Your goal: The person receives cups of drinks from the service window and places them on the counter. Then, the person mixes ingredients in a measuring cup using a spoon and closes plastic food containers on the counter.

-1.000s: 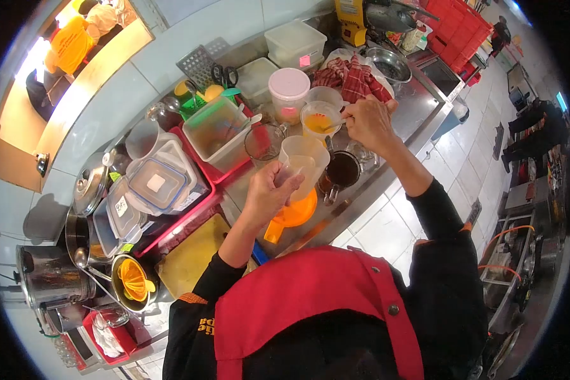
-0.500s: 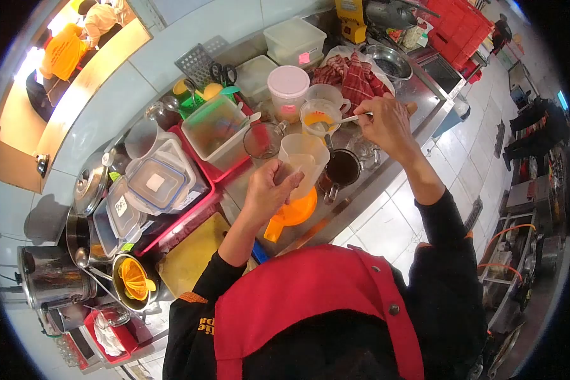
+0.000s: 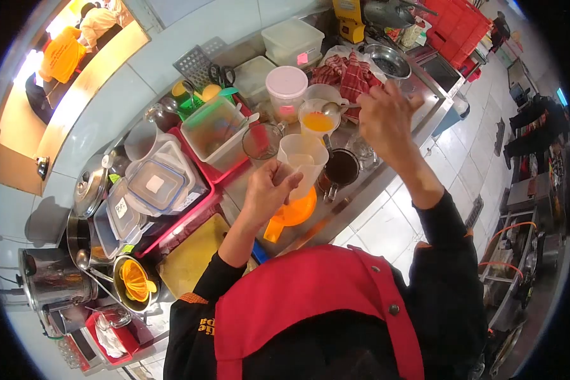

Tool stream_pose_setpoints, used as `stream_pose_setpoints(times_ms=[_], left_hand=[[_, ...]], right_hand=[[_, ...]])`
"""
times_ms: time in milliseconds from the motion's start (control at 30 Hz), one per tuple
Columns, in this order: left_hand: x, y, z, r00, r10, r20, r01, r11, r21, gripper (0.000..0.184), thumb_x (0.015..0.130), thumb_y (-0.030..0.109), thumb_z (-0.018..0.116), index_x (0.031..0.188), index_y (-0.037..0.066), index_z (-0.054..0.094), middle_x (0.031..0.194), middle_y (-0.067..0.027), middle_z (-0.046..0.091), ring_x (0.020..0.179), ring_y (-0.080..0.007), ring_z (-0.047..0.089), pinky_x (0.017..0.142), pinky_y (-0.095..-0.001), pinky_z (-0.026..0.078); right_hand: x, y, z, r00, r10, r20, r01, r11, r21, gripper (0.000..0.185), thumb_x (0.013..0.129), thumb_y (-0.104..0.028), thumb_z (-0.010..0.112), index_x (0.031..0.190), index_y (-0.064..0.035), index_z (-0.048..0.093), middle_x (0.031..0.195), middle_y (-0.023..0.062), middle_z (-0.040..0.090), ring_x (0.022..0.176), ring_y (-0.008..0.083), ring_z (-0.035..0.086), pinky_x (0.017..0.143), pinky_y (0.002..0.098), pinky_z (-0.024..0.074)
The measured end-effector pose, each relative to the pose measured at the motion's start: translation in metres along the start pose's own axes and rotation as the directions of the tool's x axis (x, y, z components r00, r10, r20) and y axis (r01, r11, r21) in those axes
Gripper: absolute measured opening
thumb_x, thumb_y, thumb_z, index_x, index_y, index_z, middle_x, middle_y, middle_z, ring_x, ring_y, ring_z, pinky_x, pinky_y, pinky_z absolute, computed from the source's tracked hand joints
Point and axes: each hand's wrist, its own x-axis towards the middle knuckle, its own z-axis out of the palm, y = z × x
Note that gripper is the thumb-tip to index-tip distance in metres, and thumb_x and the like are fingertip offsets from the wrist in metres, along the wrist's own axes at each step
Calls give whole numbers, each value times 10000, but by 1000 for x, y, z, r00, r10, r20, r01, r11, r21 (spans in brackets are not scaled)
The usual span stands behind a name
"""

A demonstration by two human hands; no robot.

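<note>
The right hand [image 3: 386,117] was closed round the handle of a spoon [image 3: 330,109], its bowl at the far rim of a cup of orange liquid [image 3: 316,123]; whether the bowl touched the rim could not be told. The left hand [image 3: 269,190] gripped a translucent plastic jug [image 3: 304,166] and held it slightly tilted, just beside that cup on the near side. The step in hand looked like spoon work at the cup, the jug kept close by; any move of the spoon seemed to call for a level bowl and a steady wrist, since the vessels were tightly packed. A mug of dark liquid [image 3: 343,168] stood to the right of the jug, an empty-looking glass mug [image 3: 261,142] to its left, and an orange plastic utensil [image 3: 291,212] lay partly hidden beneath it. The metal desk [image 3: 323,215] was crowded — a pink-lidded tub [image 3: 287,85] and a red checked cloth [image 3: 351,73] behind the cups, then lidded containers [image 3: 157,183], a yellow board [image 3: 193,256] and a pot holding an orange juicer [image 3: 135,280] to the left. Beyond it spread a white tiled floor [image 3: 386,221], with a red crate [image 3: 456,31] farther back, and a person in an orange top [image 3: 63,56] showed through a wall opening.
</note>
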Motion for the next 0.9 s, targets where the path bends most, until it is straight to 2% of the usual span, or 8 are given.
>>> stream_pose_setpoints(times_ms=[100, 233, 333, 433, 500, 600, 700, 900], left_hand=[[-2, 4, 0, 1000, 12, 2, -12, 1000, 15, 183, 778, 157, 629, 759, 18, 512, 590, -2, 505, 455, -51, 438, 402, -206, 341], [-2, 2, -1, 999, 36, 5, -36, 999, 16, 181, 779, 160, 629, 761, 20, 516, 585, -1, 504, 442, -50, 430, 397, -204, 330], [-2, 2, -1, 1000, 25, -4, -25, 1000, 11, 181, 779, 164, 630, 760, 23, 517, 577, 1, 498, 438, -48, 427, 395, -204, 327], [-3, 2, -2, 1000, 16, -10, -16, 999, 33, 186, 778, 170, 632, 758, 25, 517, 570, 3, 493, 438, -47, 426, 395, -203, 326], [-2, 2, -2, 1000, 12, -9, -11, 999, 48, 190, 777, 172, 634, 758, 25, 516, 568, 4, 491, 438, -46, 425, 395, -203, 326], [-1, 0, -2, 1000, 7, 2, -7, 1000, 26, 194, 776, 177, 635, 761, 24, 517, 574, 3, 494, 440, -46, 426, 396, -203, 329], [-1, 2, -1, 1000, 19, 0, -19, 999, 33, 194, 775, 177, 635, 761, 24, 517, 582, 2, 497, 443, -47, 428, 397, -203, 330], [0, 1, -2, 1000, 2, -2, -2, 1000, 31, 181, 772, 158, 630, 757, 18, 516, 589, 0, 506, 444, -49, 430, 397, -205, 335]], right_hand=[[0, -14, 17, 992, -22, 124, 31, 997, -76, 117, 709, -122, 525, 719, -95, 638, 761, 34, 572, 896, 221, 451, 728, 483, 240], [0, -24, 37, 986, -89, 138, 110, 982, -154, 93, 678, -104, 539, 714, -126, 622, 735, 5, 546, 858, 191, 453, 704, 452, 245], [4, -21, 45, 981, -63, 183, 84, 991, -105, 80, 670, -108, 548, 700, -113, 623, 753, 18, 562, 867, 199, 461, 711, 450, 241], [7, -11, 45, 991, -62, 117, 63, 998, -3, 87, 652, -97, 555, 682, -114, 635, 710, 38, 575, 820, 211, 488, 707, 445, 238], [12, -7, 35, 943, 58, 327, -82, 995, 58, 108, 645, -90, 561, 693, -121, 653, 657, 58, 582, 761, 220, 520, 695, 440, 235], [6, 1, 43, 959, 49, 280, -105, 977, 187, 122, 652, -99, 568, 708, -142, 668, 635, 67, 588, 726, 218, 537, 683, 436, 235], [6, 0, 35, 936, 75, 343, -146, 972, 186, 119, 664, -116, 581, 732, -151, 673, 658, 62, 601, 746, 210, 544, 680, 430, 240], [1, -1, 13, 951, 127, 282, -189, 960, 205, 119, 631, -100, 605, 725, -132, 671, 673, 52, 612, 775, 217, 552, 687, 447, 249]])
